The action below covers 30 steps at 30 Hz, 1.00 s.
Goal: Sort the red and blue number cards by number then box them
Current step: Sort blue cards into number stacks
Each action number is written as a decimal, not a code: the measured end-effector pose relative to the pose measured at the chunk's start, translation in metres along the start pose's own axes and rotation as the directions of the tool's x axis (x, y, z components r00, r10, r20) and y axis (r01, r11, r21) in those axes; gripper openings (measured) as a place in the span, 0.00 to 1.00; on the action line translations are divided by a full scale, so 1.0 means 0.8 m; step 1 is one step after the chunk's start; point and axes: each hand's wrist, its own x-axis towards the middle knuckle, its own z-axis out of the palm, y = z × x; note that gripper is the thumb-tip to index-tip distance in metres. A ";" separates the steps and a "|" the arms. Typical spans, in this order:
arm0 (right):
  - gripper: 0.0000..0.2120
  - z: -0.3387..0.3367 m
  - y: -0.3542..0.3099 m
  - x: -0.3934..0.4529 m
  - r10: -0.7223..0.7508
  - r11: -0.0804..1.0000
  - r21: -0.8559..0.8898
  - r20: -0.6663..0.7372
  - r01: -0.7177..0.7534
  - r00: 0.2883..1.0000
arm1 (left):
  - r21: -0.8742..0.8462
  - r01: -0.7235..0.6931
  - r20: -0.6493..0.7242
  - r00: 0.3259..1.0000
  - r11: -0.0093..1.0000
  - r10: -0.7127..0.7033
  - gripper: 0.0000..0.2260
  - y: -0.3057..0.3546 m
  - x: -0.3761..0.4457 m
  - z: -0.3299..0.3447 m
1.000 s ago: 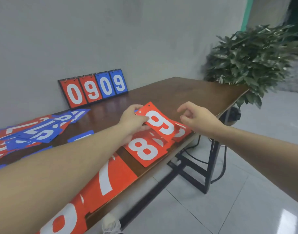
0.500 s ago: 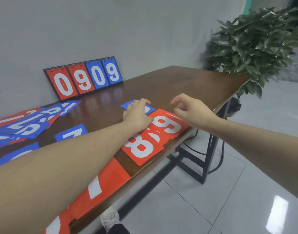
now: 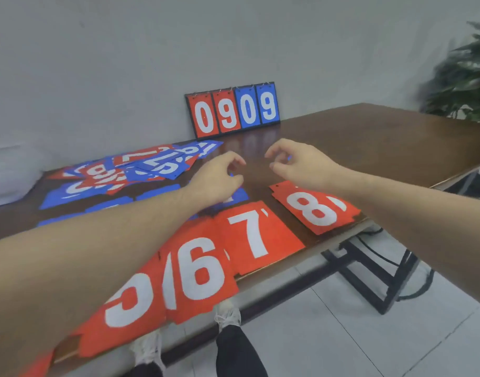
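Red number cards lie in a row along the table's front edge: a red 8 pile (image 3: 315, 208), a red 7 (image 3: 257, 235), a red 6 (image 3: 200, 270) and a further red card (image 3: 124, 306) at the left. Blue cards (image 3: 102, 205) form a row behind them, mostly under my left arm. A mixed heap of red and blue cards (image 3: 140, 167) lies at the back left. My left hand (image 3: 217, 178) and my right hand (image 3: 298, 161) hover above the table with loosely curled fingers, holding nothing.
A flip scoreboard (image 3: 233, 110) reading 0909 leans against the grey wall. The brown table (image 3: 369, 142) ends at the right near a potted plant (image 3: 464, 77). Black table legs and a cable (image 3: 383, 281) stand over the tiled floor. My shoes (image 3: 228, 314) show below the edge.
My left hand has let go of the red 9 card on the pile at the right. Both hands have lifted off the cards and my view has swung left.
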 end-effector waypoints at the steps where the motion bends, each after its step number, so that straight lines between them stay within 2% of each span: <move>1: 0.08 0.010 -0.017 0.003 -0.018 1.000 -0.008 0.015 0.018 1.000 | 0.007 0.014 -0.018 1.000 1.000 -0.014 0.11 -0.013 -0.011 -0.017; 8: 0.09 0.068 -0.129 0.014 -0.164 0.983 -0.055 0.150 0.174 0.975 | 0.052 0.149 -0.128 0.982 0.988 -0.141 0.09 -0.095 -0.096 -0.130; 15: 0.13 0.110 -0.198 0.032 -0.203 0.956 -0.148 0.284 0.252 0.937 | 0.070 0.229 -0.175 0.961 0.971 -0.214 0.08 -0.158 -0.162 -0.210; 25: 0.13 0.160 -0.198 0.104 -0.186 0.957 -0.154 0.322 0.245 0.928 | 0.088 0.254 -0.185 0.954 0.963 -0.235 0.08 -0.226 -0.121 -0.224; 30: 0.14 0.189 -0.171 0.154 -0.177 0.957 -0.176 0.285 0.233 0.942 | 0.113 0.304 -0.213 0.937 0.946 -0.276 0.14 -0.259 -0.068 -0.214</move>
